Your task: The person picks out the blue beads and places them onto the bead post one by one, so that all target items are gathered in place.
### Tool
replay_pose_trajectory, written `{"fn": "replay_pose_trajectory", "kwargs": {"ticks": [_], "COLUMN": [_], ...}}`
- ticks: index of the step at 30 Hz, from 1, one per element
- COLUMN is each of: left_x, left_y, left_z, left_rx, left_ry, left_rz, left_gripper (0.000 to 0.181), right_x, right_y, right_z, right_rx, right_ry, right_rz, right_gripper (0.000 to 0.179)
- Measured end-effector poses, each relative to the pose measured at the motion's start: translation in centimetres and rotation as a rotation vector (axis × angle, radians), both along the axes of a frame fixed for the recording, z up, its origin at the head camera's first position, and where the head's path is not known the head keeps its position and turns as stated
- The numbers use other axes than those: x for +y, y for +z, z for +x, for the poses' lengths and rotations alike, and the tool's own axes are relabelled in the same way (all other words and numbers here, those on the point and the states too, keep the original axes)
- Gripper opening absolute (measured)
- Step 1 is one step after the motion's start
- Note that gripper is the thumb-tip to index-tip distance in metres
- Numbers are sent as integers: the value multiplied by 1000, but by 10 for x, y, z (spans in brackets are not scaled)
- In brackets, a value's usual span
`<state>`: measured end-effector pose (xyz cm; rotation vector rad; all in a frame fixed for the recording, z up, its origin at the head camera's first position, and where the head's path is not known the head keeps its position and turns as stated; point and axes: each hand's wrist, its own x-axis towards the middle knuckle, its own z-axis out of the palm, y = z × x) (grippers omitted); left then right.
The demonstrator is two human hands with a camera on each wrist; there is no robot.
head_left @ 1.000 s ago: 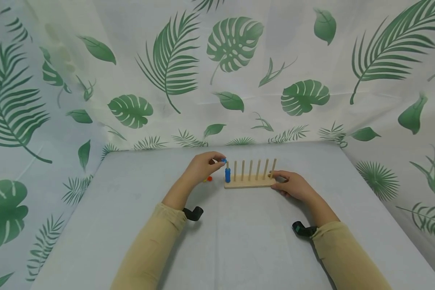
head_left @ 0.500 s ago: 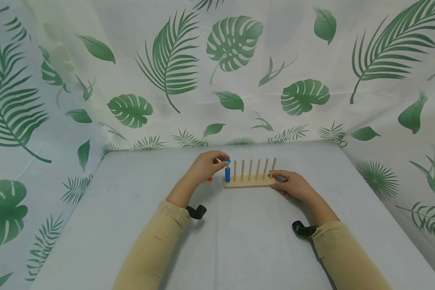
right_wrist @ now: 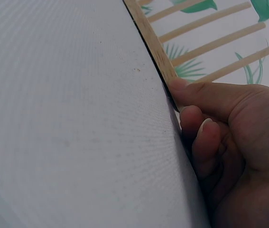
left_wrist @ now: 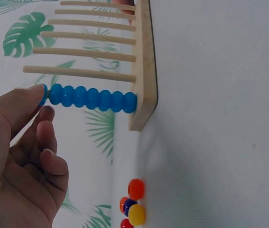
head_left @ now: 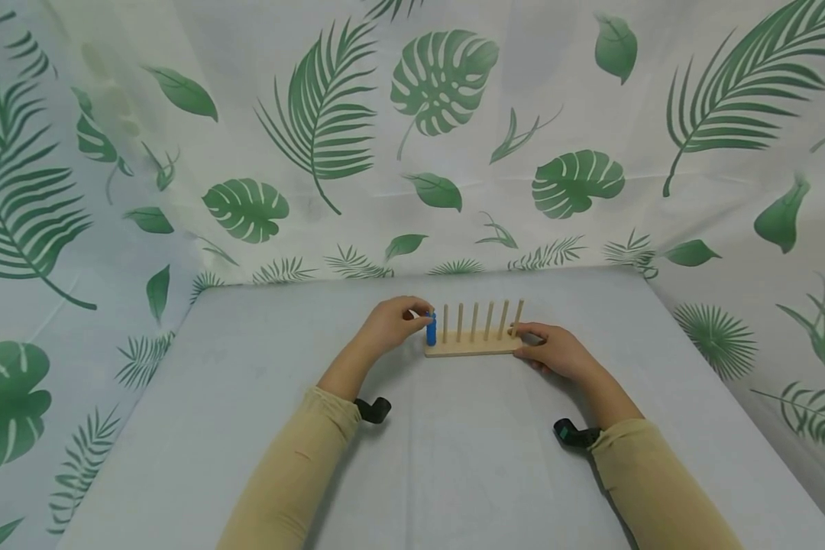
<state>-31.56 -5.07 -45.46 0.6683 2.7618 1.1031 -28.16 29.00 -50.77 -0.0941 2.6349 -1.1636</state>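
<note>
A wooden peg rack with a row of upright pegs stands on the table. Its leftmost peg carries a stack of blue beads, reaching nearly to the peg's tip. My left hand pinches one more blue bead between thumb and forefinger at the top of that peg, just above the stack. At the other end, my right hand grips the end of the rack's base, thumb on the near edge, as the right wrist view shows. The remaining pegs are bare.
Several loose beads, among them a yellow bead and an orange-red bead, lie on the table left of the rack. A leaf-printed cloth hangs behind the white-covered table.
My left hand has moved right and then down, bringing its blue bead from beside the leftmost peg onto its top. My right hand and the rack have stayed in place.
</note>
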Motion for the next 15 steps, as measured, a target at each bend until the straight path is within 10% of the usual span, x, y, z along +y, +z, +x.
{"fn": "replay_pose_trajectory", "kwargs": {"ticks": [15], "left_x": [-12], "left_y": [-14], "left_z": [7], "left_rx": [57], "left_ry": [30], "left_rz": [-11], "left_gripper": [36], "right_x": [0], "right_y": [-1], "right_z": [2], "right_rx": [6], "right_ry": [17], "right_rz": [3], "right_gripper": [59]}}
